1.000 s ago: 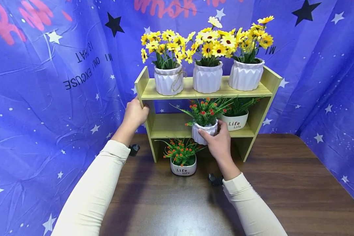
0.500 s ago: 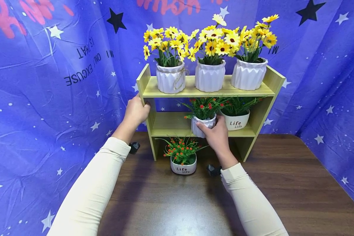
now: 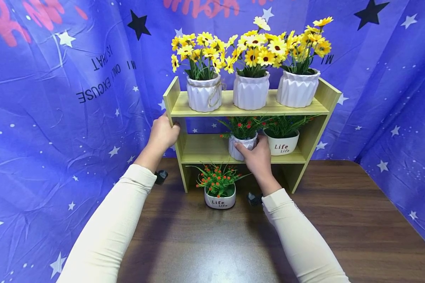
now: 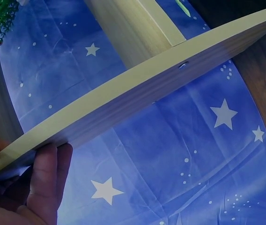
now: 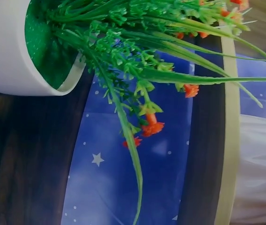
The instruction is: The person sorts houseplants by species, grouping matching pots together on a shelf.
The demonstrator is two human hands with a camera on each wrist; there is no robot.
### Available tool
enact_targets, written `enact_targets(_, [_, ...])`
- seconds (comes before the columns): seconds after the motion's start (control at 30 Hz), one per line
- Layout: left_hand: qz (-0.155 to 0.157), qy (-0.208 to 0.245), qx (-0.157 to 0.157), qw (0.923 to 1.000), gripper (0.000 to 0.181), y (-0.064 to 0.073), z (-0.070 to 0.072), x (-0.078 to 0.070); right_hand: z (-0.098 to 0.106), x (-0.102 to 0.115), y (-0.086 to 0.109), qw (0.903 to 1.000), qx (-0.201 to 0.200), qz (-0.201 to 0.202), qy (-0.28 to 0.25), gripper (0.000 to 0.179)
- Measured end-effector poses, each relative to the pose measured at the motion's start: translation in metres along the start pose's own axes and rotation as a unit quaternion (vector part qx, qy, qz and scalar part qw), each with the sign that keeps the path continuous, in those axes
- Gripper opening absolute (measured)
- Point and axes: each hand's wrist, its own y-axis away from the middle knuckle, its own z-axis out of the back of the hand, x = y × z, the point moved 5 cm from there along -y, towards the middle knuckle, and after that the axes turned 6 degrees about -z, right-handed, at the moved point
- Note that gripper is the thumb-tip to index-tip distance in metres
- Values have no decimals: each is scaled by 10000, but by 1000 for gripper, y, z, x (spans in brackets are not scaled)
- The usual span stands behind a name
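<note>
In the head view my left hand (image 3: pixel 164 132) grips the left side panel of a two-tier wooden shelf (image 3: pixel 204 150). The left wrist view shows thumb and fingers on either side of that panel (image 4: pixel 106 97). My right hand (image 3: pixel 258 158) holds a white pleated flowerpot (image 3: pixel 235 150) with red flowers, thumb on its front. The pot is upright at the middle tier, its base close over the board near the front edge. Right beside it stands a white oval "Life" planter (image 3: pixel 282 145) with green leaves. Part of the pleated pot (image 5: pixel 258 164) shows in the right wrist view.
Three white pots of yellow daisies (image 3: pixel 250 91) line the top tier. Another "Life" planter (image 3: pixel 220 201) with red-orange flowers stands on the wooden table (image 3: pixel 205 239), in front of the shelf. A blue star-patterned curtain (image 3: pixel 74 133) hangs behind and at both sides.
My right hand has moved the pleated flowerpot back and slightly left, from in front of the middle tier onto or just over it. The left hand keeps its grip on the panel.
</note>
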Motion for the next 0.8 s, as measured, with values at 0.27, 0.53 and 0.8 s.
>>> enact_targets(0.27, [3, -29, 27, 10000, 29, -1, 1, -1, -2, -2, -5, 9994, -156, 60, 305, 74])
enact_targets(0.53, [57, -26, 54, 10000, 29, 0, 0, -3, -7, -1, -10, 9997, -200, 109, 119, 74])
enact_targets(0.8, [40, 94, 11, 9999, 30, 1, 0, -1, -9, -3, -8, 9999, -74, -93, -50, 71])
